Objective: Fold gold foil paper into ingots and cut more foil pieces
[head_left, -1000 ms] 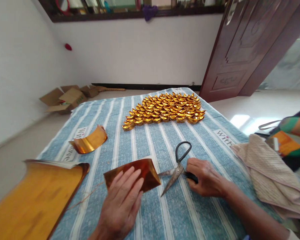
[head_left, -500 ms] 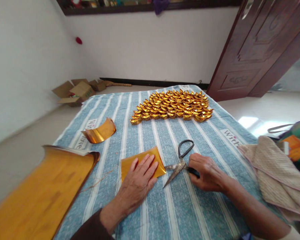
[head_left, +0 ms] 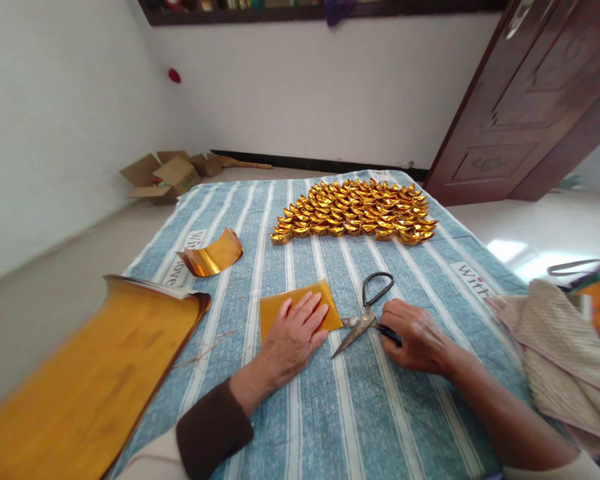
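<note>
My left hand [head_left: 297,333] lies flat with outstretched fingers on a gold foil paper piece [head_left: 285,303], pressing it to the striped cloth. In my right hand [head_left: 415,337] is one black handle of a pair of scissors [head_left: 366,321]; the fingers are wrapped round it. The scissors' blades are spread apart. One blade meets the right corner of the foil paper, its tip hidden there, while the other points down toward me over the cloth. The second handle loop stands free above my right hand.
Folded gold ingots [head_left: 355,210] cover the far part of the table cloth [head_left: 300,427]. A curled gold strip [head_left: 213,257] lies left, above a stack of large gold sheets [head_left: 95,360]. A beige towel [head_left: 560,347] is at the right edge; cardboard boxes [head_left: 173,177] stand on the floor.
The whole view has shifted a little, so things appear farther right. The scissors' blade reaches slightly further into the paper's right corner. My left hand stays flat on the paper.
</note>
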`<state>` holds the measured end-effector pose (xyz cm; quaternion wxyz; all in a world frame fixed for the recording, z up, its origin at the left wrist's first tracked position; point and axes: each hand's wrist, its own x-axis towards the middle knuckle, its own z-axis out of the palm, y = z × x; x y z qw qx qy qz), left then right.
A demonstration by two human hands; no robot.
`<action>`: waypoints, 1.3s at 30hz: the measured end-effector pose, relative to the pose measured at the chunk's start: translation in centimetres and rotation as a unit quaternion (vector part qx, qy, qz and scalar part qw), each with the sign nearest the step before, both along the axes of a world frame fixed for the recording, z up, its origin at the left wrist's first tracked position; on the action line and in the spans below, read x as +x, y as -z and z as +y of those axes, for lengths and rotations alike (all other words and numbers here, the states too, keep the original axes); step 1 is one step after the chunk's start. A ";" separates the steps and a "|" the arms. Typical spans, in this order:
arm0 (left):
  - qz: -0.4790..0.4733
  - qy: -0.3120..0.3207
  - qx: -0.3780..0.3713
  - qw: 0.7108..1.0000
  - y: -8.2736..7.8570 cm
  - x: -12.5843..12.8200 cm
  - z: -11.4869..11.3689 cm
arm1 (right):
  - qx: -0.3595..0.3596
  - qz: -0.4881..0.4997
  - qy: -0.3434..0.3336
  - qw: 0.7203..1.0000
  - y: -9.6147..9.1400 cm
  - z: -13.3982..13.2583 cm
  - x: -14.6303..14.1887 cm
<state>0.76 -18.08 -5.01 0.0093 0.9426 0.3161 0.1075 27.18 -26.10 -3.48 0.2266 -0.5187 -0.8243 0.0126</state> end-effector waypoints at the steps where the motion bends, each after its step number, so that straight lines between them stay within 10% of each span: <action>1: 0.006 -0.005 -0.012 1.000 -0.1 0.0 0.1 | 0.006 -0.008 0.001 1.000 0.1 0.1 -0.1; 20: 0.054 -0.003 -0.062 0.997 -2.6 0.7 0.9 | 0.104 -0.124 -0.016 0.987 0.9 0.4 -1.0; 39: 0.077 -0.015 -0.055 0.995 -1.1 0.3 0.9 | 0.135 -0.146 -0.053 0.979 1.0 0.6 -1.1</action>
